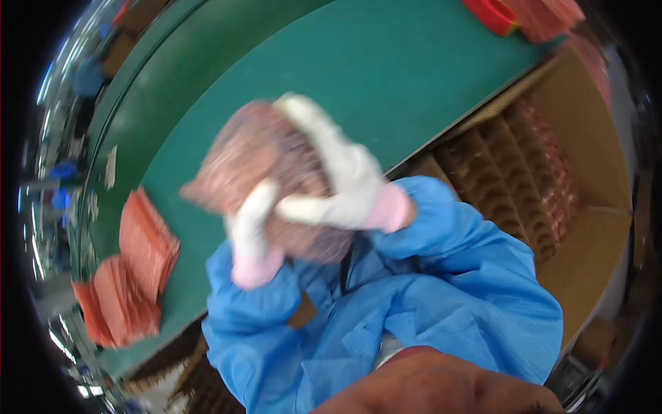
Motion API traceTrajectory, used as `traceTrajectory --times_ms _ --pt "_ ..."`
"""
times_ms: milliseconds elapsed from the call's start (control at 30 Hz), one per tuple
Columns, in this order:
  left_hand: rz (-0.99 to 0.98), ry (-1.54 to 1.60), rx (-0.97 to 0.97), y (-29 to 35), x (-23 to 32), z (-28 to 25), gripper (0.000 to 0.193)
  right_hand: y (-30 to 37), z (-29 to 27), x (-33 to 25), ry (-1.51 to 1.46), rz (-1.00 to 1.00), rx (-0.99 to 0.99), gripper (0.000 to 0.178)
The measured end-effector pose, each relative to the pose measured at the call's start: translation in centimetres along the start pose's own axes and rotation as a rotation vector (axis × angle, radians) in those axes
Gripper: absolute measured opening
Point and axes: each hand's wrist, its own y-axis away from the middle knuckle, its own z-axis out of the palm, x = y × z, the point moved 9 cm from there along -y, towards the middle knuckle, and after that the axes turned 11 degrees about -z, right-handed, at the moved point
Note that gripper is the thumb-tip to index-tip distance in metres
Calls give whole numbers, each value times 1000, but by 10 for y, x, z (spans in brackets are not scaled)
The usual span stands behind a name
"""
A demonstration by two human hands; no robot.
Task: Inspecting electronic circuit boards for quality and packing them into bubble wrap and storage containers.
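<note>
A package in pinkish see-through plastic (238, 162), blurred by motion and looking like bubble wrap, is held up over the green work surface (386, 76) in front of my chest. My right hand (338, 176), in a white glove with a pink cuff, grips it from the right, fingers bent over its far edge and thumb across its near side. On its near left part, my left hand (252, 228), gloved the same way, is closed with the thumb showing; its other fingers are hidden. What the wrapping contains cannot be made out.
Stacks of flat pink plastic bags (145, 259) lie on the surface's left end. Against its right edge stands an open cardboard box (593, 248) with round-celled trays and pink wrap inside. A red and yellow object (493, 15) sits at the far right beside more pink plastic (548, 17).
</note>
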Motion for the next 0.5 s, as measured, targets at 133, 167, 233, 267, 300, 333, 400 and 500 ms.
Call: traceTrajectory --times_ms 133,167,233,267,300,333,400,500 --pt "225 -171 124 15 29 -17 56 15 40 15 -714 395 22 82" --pt "240 -292 130 15 29 -12 60 24 39 18 -736 476 85 77" --pt "263 -489 20 11 27 14 68 36 12 25 -538 462 141 76" --pt "355 -668 -121 10 28 39 73 42 -11 28 -543 421 211 76" --pt "508 -830 -324 18 33 67 78 53 -38 34 -521 421 249 76" --pt "637 -783 -286 18 40 73 85 68 -83 31 -347 365 340 77" --pt "615 -640 -228 1 55 68 92 123 -177 50 -230 645 597 41" --pt "457 -729 -239 -20 57 59 70 186 -346 -20 248 105 966 32"
